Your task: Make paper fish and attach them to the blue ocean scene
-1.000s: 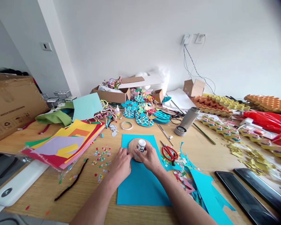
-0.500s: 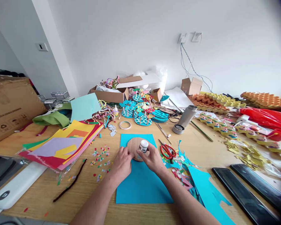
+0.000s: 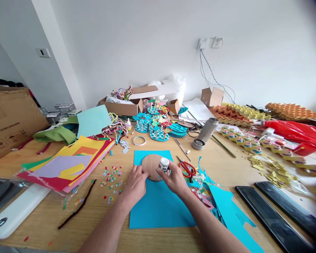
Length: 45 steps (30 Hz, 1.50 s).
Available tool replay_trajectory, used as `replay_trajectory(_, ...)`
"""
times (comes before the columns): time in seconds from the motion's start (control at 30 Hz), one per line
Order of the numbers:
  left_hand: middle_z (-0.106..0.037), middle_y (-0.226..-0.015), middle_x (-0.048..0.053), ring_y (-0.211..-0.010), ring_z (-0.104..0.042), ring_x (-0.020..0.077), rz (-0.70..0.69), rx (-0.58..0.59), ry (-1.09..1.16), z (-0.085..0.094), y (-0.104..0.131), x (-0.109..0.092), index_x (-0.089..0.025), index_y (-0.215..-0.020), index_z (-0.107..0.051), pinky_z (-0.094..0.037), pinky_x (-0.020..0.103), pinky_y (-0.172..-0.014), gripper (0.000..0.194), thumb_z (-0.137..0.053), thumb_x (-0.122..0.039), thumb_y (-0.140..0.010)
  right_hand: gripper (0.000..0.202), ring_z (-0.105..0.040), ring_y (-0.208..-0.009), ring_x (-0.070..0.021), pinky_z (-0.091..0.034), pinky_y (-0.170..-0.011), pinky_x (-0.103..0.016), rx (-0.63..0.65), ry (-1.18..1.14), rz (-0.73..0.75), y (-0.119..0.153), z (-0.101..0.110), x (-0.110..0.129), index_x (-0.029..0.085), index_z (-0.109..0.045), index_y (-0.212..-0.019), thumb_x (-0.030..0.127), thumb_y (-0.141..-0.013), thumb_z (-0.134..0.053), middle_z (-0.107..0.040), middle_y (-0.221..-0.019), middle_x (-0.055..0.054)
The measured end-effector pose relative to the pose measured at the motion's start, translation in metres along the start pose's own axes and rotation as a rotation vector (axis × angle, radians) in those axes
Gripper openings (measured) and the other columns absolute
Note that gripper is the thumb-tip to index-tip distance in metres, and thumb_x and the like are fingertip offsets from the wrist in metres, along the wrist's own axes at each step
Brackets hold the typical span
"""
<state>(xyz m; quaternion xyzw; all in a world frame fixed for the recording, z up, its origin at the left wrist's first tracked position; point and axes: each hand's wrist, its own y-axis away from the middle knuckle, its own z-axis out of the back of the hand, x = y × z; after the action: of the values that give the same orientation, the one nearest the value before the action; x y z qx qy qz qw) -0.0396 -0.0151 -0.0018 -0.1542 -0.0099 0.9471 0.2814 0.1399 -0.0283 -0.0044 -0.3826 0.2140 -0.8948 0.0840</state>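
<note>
A round brown cardboard disc [image 3: 150,168] lies flat on a blue sheet of paper [image 3: 159,211] on the table. My left hand [image 3: 135,181] has its fingers bent and closed at the disc's left front edge, holding it down. In my right hand [image 3: 175,178] is a small white glue stick [image 3: 164,164] with a dark printed label, held upright over the right part of the disc. Its lower end is hidden by my fingers. Red-handled scissors [image 3: 186,169] lie just right of the blue sheet.
Blue paper offcuts [image 3: 223,207] and coloured scraps lie to the right, near two black phone-like slabs [image 3: 268,214]. A steel flask [image 3: 208,130] stands behind. Coloured sheets [image 3: 68,163] and a dark pipe cleaner [image 3: 79,207] are on the left. Finished blue paper crafts [image 3: 158,123] crowd the back.
The glue stick in my right hand has shifted slightly to the right over the disc, showing more cardboard. My left hand stays at the disc's edge. The whole view has shifted a little.
</note>
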Motion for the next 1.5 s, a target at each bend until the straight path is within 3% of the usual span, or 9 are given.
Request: replay_trajectory(1.5,-0.053,-0.100,0.008,-0.103,-0.044,0.0218,0.000,0.018,0.001,-0.003,-0.001,0.001,-0.023,-0.100,-0.064,-0.038,0.034,-0.093,0.037,-0.041,-0.003,-0.079,0.020,-0.054,-0.066,-0.0173,-0.040,-0.061,-0.028,-0.086,0.051,-0.062,0.003,0.014,-0.009,0.019,-0.056,-0.073,0.037,-0.081,-0.056,-0.061,-0.069,-0.002)
